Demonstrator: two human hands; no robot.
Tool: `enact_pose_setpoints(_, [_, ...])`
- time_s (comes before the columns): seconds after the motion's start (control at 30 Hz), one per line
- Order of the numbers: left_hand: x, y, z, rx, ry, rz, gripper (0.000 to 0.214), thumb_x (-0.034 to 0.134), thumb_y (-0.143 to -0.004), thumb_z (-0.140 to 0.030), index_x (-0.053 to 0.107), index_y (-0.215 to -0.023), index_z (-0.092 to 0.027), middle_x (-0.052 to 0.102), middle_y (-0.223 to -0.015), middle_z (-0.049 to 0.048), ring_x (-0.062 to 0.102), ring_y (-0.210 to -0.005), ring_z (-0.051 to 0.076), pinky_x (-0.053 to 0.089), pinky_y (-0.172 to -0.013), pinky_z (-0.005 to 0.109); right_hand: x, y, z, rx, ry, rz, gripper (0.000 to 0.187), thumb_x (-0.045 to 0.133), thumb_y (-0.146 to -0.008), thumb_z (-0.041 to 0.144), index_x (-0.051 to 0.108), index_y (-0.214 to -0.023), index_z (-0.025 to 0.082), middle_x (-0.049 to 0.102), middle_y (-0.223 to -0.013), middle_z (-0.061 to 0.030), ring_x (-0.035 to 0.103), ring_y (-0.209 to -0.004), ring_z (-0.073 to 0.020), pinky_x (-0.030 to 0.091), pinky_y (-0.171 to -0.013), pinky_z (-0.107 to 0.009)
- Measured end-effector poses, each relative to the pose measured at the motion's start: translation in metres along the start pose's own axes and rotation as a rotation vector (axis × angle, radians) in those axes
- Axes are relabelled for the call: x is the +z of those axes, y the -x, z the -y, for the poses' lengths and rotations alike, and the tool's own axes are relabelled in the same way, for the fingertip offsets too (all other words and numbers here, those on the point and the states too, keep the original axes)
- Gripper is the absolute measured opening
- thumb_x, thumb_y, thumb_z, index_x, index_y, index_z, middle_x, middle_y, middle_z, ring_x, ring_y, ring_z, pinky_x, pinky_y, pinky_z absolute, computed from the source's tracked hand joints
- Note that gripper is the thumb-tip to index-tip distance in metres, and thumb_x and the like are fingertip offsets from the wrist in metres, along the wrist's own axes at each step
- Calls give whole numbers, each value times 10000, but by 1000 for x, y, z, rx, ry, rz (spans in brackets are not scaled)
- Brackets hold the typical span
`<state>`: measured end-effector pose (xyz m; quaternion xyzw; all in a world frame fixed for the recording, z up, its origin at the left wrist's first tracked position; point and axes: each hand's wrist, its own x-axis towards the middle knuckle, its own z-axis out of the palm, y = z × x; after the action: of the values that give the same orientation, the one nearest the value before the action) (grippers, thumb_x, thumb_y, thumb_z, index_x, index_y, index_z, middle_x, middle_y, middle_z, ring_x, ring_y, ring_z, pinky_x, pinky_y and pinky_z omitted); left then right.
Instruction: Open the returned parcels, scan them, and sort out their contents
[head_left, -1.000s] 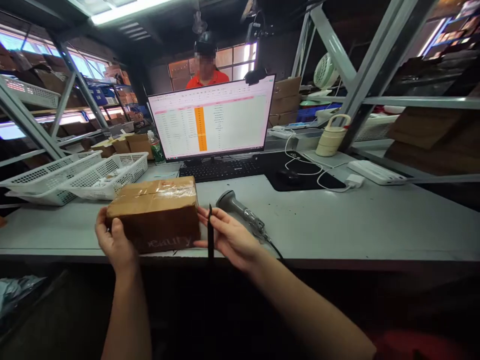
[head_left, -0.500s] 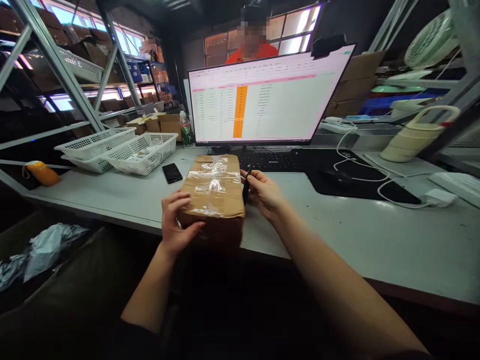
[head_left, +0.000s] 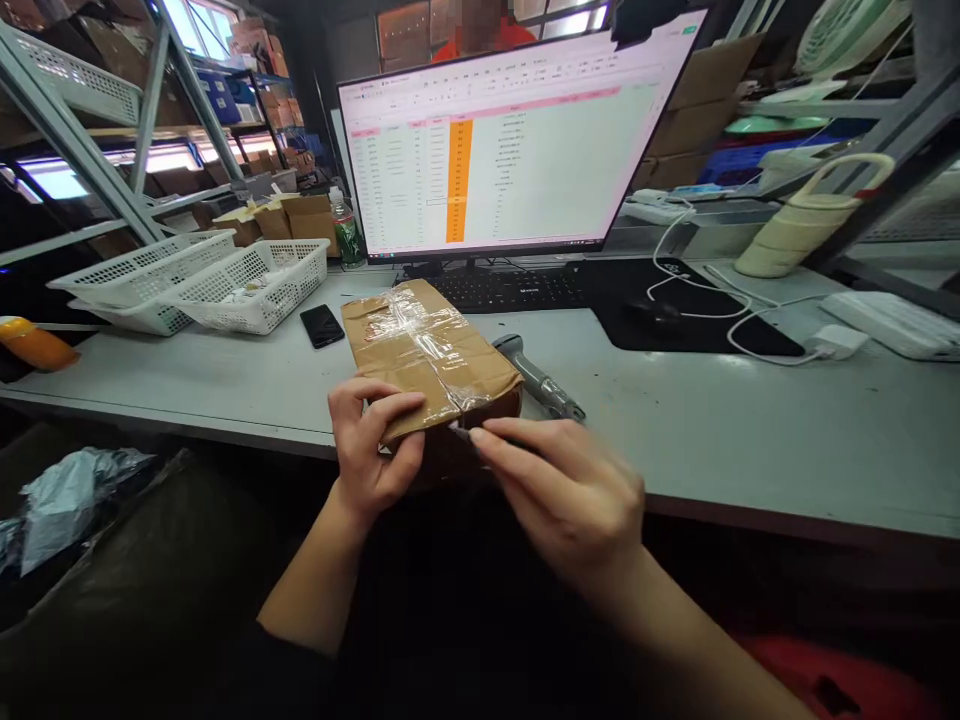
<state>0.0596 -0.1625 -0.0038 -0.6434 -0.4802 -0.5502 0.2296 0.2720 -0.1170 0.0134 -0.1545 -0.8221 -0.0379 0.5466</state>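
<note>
A taped brown cardboard box (head_left: pixel 427 350) lies at the near edge of the grey desk (head_left: pixel 720 430), turned at an angle. My left hand (head_left: pixel 371 440) grips its near left corner, fingers curled over the top. My right hand (head_left: pixel 562 490) is at the box's near right corner, fingers pinched on a thin dark tool whose tip touches the tape; the hand is blurred. A grey barcode scanner (head_left: pixel 540 378) lies just right of the box.
A black phone (head_left: pixel 322 325) lies left of the box. White baskets (head_left: pixel 247 285) stand at the left; monitor (head_left: pixel 510 150), keyboard (head_left: pixel 510 290), black mouse mat (head_left: pixel 690 320) and white cables lie behind. Another person in orange is behind the monitor. Metal shelving flanks both sides.
The box has been turned at an angle. My right hand has moved from the box's far right side to its near right corner with the dark tool. The view has shifted closer.
</note>
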Motion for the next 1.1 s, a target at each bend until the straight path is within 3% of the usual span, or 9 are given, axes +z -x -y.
enact_pose_setpoints(0.1, [-6,-5,1,45,-5,41,253,634,-917,-300,732,-1146,-257,597,-1060,70,547,-1073,249,439,-1089,491,4,3,9,-43,81,23,233,699,-899,45,751,-1082,177,783,-980,-61,675,-783,-175,521,-699,-313])
enact_pose_setpoints(0.4, [5,-3,1,71,-19,-36,248,643,-918,-252,758,-1137,-255,600,-1047,71,545,-1063,236,476,-1053,466,8,-11,12,-67,184,15,153,663,-959,124,781,-1038,180,788,-963,-35,661,-788,-169,490,-702,-312])
enact_pose_setpoints(0.73, [19,-7,-3,86,-51,-86,216,629,-938,-286,780,-1087,-247,605,-1006,72,557,-1026,234,499,-995,438,-5,-6,-15,65,334,11,191,659,-950,116,780,-1054,220,780,-943,-12,656,-783,-172,472,-672,-312])
enact_pose_setpoints(0.93, [9,-13,-5,79,-62,33,240,707,-919,-277,753,-1153,-258,658,-1059,63,588,-1042,225,502,-956,408,-3,-7,0,5,242,18,182,644,-962,114,783,-1050,192,779,-948,-27,645,-782,-169,481,-688,-314])
enact_pose_setpoints(1.1, [9,-12,-3,172,-43,-8,267,723,-907,-214,727,-1170,-258,703,-1066,55,610,-1040,226,510,-1000,447,5,-11,6,-4,223,8,176,629,-979,144,790,-1037,184,779,-946,-32,641,-778,-178,473,-678,-326])
